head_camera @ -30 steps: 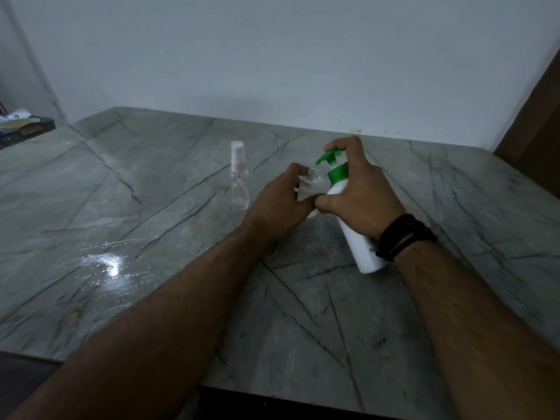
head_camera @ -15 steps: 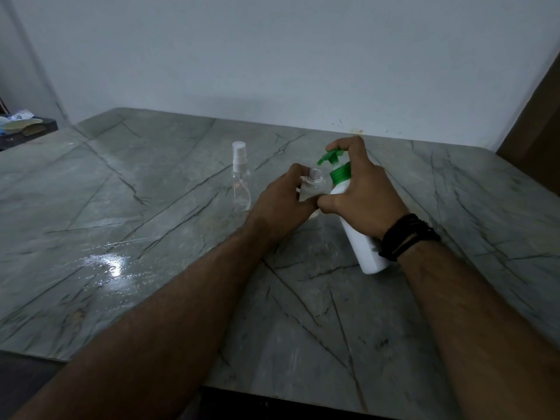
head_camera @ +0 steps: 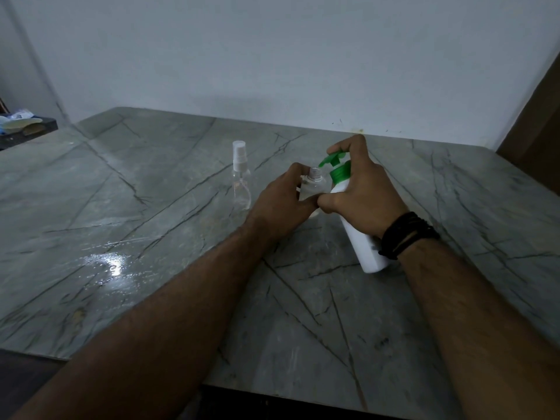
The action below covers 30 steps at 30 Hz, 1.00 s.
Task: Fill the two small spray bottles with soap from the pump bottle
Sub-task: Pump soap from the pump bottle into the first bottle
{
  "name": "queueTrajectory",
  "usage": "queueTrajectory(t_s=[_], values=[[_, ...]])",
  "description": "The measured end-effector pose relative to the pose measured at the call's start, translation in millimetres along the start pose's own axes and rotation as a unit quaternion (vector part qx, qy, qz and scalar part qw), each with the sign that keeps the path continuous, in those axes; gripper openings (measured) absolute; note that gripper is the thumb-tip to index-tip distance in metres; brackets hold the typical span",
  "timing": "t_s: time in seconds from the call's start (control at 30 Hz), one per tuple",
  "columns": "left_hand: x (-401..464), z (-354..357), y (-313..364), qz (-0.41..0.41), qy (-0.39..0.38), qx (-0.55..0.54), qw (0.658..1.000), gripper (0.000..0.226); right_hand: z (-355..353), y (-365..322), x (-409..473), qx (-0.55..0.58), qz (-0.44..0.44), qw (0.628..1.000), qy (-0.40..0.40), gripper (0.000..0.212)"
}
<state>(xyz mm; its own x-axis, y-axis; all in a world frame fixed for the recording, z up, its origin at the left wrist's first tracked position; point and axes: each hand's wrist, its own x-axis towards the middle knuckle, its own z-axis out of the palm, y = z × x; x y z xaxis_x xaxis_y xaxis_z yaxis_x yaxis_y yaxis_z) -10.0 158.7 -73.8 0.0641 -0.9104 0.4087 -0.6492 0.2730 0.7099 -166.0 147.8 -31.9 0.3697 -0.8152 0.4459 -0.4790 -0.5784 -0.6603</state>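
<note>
My right hand (head_camera: 360, 192) grips the white pump bottle (head_camera: 362, 241) around its upper body, with the index finger on top of the green pump head (head_camera: 333, 159). The bottle leans left, its base on the table. My left hand (head_camera: 281, 204) holds a small clear spray bottle (head_camera: 313, 184) upright with its top off, its open neck right under the green nozzle. A second small clear spray bottle (head_camera: 241, 177) with a white sprayer cap stands alone on the table to the left.
The grey marble table (head_camera: 151, 237) has a wet shiny patch (head_camera: 113, 265) at the front left. A white wall runs behind. A dark shelf with clutter (head_camera: 21, 125) sits at the far left, and a brown panel (head_camera: 536, 131) at the right.
Both hands and both bottles stay almost where they were; the view has shifted slightly.
</note>
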Motion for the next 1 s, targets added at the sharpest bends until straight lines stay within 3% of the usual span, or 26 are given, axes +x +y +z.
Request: queueTrajectory(t_s=[1.0], values=[[0.1, -0.1, -3.1, 0.003, 0.005, -0.009, 1.0, 0.044, 2.9, 1.6, 1.3, -0.013, -0.008, 1.0, -0.003, 0.075]])
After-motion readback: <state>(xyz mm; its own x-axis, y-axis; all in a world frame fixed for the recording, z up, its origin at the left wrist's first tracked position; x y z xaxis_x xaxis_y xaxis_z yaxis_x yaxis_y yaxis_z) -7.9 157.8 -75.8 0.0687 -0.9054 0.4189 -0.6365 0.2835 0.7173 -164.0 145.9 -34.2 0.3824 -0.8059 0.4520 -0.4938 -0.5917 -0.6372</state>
